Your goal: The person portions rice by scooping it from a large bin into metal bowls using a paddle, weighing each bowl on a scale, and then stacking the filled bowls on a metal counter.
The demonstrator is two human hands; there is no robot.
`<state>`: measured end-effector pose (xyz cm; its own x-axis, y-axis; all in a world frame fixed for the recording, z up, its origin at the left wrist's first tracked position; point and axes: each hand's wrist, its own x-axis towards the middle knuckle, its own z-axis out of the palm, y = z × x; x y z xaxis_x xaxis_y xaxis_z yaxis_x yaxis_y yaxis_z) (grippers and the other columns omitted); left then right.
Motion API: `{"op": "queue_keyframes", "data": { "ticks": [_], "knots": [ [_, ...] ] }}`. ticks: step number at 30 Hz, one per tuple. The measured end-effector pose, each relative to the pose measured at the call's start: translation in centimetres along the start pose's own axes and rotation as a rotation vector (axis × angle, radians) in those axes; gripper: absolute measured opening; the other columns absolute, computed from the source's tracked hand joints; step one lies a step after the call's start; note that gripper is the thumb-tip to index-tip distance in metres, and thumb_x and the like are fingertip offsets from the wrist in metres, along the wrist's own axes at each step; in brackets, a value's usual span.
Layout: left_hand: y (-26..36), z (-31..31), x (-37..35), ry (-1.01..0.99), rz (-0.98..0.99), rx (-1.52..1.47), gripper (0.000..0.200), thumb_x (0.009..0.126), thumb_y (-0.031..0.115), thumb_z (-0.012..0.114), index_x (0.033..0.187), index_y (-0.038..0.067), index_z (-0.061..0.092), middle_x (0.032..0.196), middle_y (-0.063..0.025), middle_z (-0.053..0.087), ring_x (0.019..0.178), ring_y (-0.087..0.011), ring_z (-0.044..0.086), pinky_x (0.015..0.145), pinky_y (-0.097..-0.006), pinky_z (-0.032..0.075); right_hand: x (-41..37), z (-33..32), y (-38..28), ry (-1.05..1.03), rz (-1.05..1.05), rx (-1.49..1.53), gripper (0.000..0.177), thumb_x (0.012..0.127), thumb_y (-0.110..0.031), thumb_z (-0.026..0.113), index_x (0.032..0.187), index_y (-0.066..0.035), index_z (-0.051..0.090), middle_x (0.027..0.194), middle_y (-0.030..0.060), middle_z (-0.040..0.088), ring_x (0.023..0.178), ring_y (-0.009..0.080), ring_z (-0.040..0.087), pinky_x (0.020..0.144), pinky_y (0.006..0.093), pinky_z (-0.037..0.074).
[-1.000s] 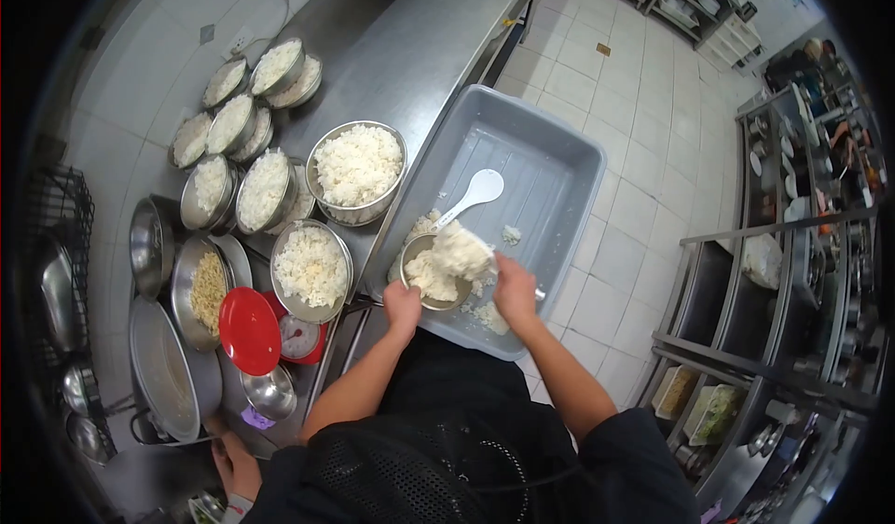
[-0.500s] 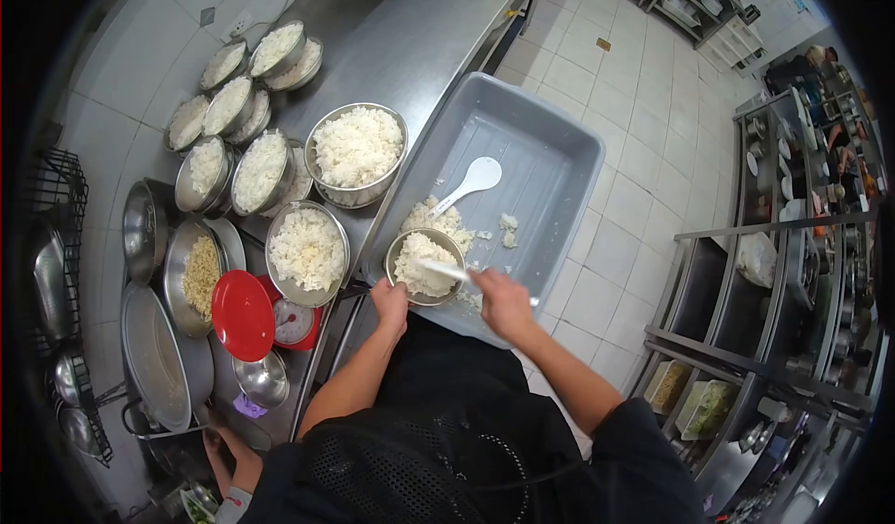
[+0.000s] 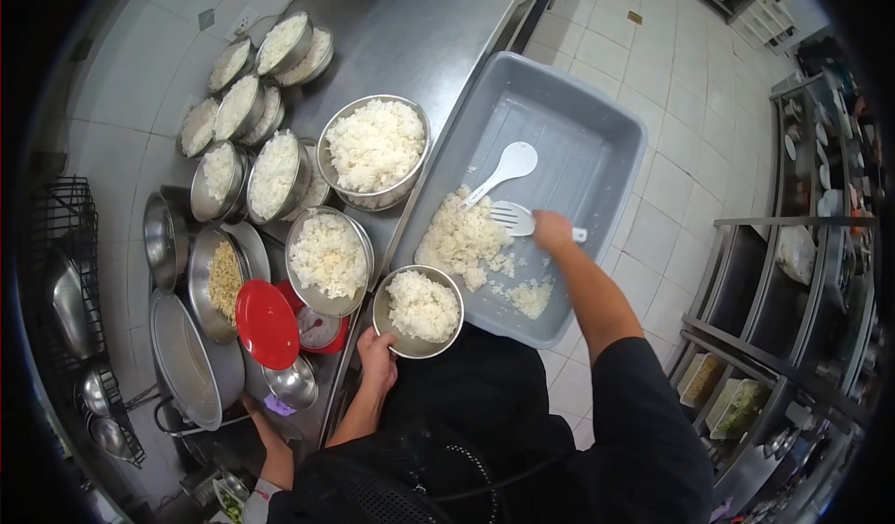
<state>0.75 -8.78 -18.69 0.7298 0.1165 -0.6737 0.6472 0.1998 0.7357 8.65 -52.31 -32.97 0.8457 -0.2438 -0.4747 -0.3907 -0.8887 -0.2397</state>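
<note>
My left hand (image 3: pixel 376 351) grips the near rim of a steel bowl (image 3: pixel 418 311) filled with white rice, held between the counter edge and the grey plastic tub (image 3: pixel 597 123). Further out, my right hand (image 3: pixel 552 230) is over the tub's floor and holds a white slotted paddle (image 3: pixel 508 215) just beside a loose pile of rice (image 3: pixel 463 238). A second white rice spoon (image 3: pixel 503 170) lies flat in the tub beyond the paddle. A smaller clump of rice (image 3: pixel 528 296) sits near the tub's front wall.
Several steel bowls of rice (image 3: pixel 373 146) crowd the steel counter (image 3: pixel 438 30). A red scale (image 3: pixel 317 328) carries one bowl, beside a red lid (image 3: pixel 266 324). Pots and a wire rack stand at left. Another person's hand (image 3: pixel 266 442) is at bottom left. Shelving (image 3: pixel 792 291) lines the right.
My left hand has drawn the filled bowl out of the tub toward me. My right hand has moved away from the bowl, further into the tub, with the paddle.
</note>
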Motion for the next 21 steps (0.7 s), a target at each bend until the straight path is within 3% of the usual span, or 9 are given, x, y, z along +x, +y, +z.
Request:
{"op": "queue_keyframes", "data": {
  "ticks": [2, 4, 6, 9, 12, 14, 17, 20, 21],
  "knots": [
    [0.5, -1.0, 0.0, -0.038, -0.030, 0.020, 0.030, 0.078, -0.008, 0.054, 0.106, -0.005, 0.063, 0.099, -0.0119, 0.071, 0.084, -0.0201, 0.069, 0.076, -0.0311, 0.055, -1.1, 2.4, -1.7, -0.027, -0.056, 0.117, 0.044, 0.089, -0.013, 0.055, 0.131, -0.016, 0.065, 0.113, 0.0171, 0.072, 0.109, 0.0346, 0.068, 0.092, 0.0517, 0.052],
    [0.2, -1.6, 0.4, -0.008, -0.036, 0.053, 0.028, 0.078, -0.009, 0.054, 0.105, -0.005, 0.063, 0.098, -0.0118, 0.071, 0.083, -0.0196, 0.069, 0.075, -0.0304, 0.055, -2.2, 4.9, -3.1, -0.099, -0.104, 0.166, 0.051, 0.088, -0.012, 0.053, 0.136, -0.024, 0.063, 0.116, 0.0165, 0.071, 0.115, 0.0357, 0.065, 0.101, 0.0625, 0.040],
    [0.2, -1.3, 0.3, 0.029, -0.032, 0.073, 0.027, 0.078, -0.009, 0.054, 0.103, -0.005, 0.064, 0.097, -0.0116, 0.071, 0.082, -0.0192, 0.069, 0.075, -0.0296, 0.055, -2.4, 8.8, -3.7, -0.190, -0.160, 0.176, 0.050, 0.088, -0.013, 0.053, 0.135, -0.024, 0.064, 0.117, 0.0168, 0.071, 0.115, 0.0370, 0.063, 0.101, 0.0694, 0.032],
    [0.5, -1.1, 0.3, 0.017, -0.005, 0.108, 0.022, 0.077, -0.007, 0.057, 0.096, -0.002, 0.066, 0.090, -0.0094, 0.071, 0.078, -0.0168, 0.068, 0.070, -0.0270, 0.053, -3.5, 11.3, -5.2, -0.290, -0.110, 0.294, 0.054, 0.085, -0.012, 0.056, 0.138, -0.021, 0.062, 0.128, 0.0151, 0.067, 0.126, 0.0354, 0.058, 0.102, 0.0670, 0.033],
    [1.3, -0.3, 0.0, 0.032, 0.022, 0.111, 0.022, 0.078, -0.006, 0.058, 0.097, -0.003, 0.068, 0.087, -0.0063, 0.071, 0.068, -0.0115, 0.063, 0.060, -0.0243, 0.046, -4.0, 11.5, -4.8, -0.293, -0.086, 0.551, 0.047, 0.084, -0.010, 0.057, 0.129, -0.015, 0.068, 0.116, 0.0167, 0.071, 0.115, 0.0325, 0.065, 0.098, 0.0585, 0.041],
    [1.6, 0.0, -0.3, 0.015, 0.008, 0.119, 0.022, 0.077, -0.006, 0.058, 0.096, -0.003, 0.069, 0.085, -0.0059, 0.071, 0.066, -0.0106, 0.062, 0.058, -0.0238, 0.045, -4.3, 11.0, -4.1, -0.384, -0.150, 0.789, 0.039, 0.084, -0.010, 0.058, 0.120, -0.009, 0.071, 0.102, 0.0176, 0.074, 0.099, 0.0281, 0.069, 0.090, 0.0446, 0.050],
    [0.4, -0.1, 0.7, 0.006, 0.068, 0.060, 0.015, 0.077, -0.006, 0.059, 0.089, 0.000, 0.067, 0.079, -0.0040, 0.068, 0.062, -0.0098, 0.059, 0.055, -0.0227, 0.043, -5.2, 6.7, -4.6, -0.497, 0.034, 0.938, 0.035, 0.084, -0.009, 0.059, 0.116, -0.005, 0.071, 0.092, 0.0162, 0.074, 0.087, 0.0234, 0.067, 0.079, 0.0357, 0.052],
    [-0.9, -1.0, 1.3, 0.015, 0.083, 0.129, 0.022, 0.076, -0.009, 0.056, 0.096, -0.004, 0.065, 0.088, -0.0094, 0.070, 0.074, -0.0162, 0.067, 0.069, -0.0277, 0.054, -5.1, 4.4, -3.0, -0.331, -0.101, 0.948, 0.037, 0.085, -0.009, 0.057, 0.119, -0.006, 0.070, 0.095, 0.0179, 0.073, 0.090, 0.0276, 0.069, 0.084, 0.0413, 0.051],
    [-0.9, -0.7, 1.1, 0.023, 0.094, 0.138, 0.020, 0.076, -0.009, 0.056, 0.094, -0.004, 0.064, 0.087, -0.0093, 0.069, 0.073, -0.0155, 0.066, 0.066, -0.0276, 0.053, -5.4, 3.4, -2.6, -0.317, -0.096, 0.944, 0.037, 0.085, -0.009, 0.057, 0.119, -0.006, 0.070, 0.095, 0.0179, 0.073, 0.090, 0.0276, 0.069, 0.084, 0.0413, 0.051]
  ]
}}
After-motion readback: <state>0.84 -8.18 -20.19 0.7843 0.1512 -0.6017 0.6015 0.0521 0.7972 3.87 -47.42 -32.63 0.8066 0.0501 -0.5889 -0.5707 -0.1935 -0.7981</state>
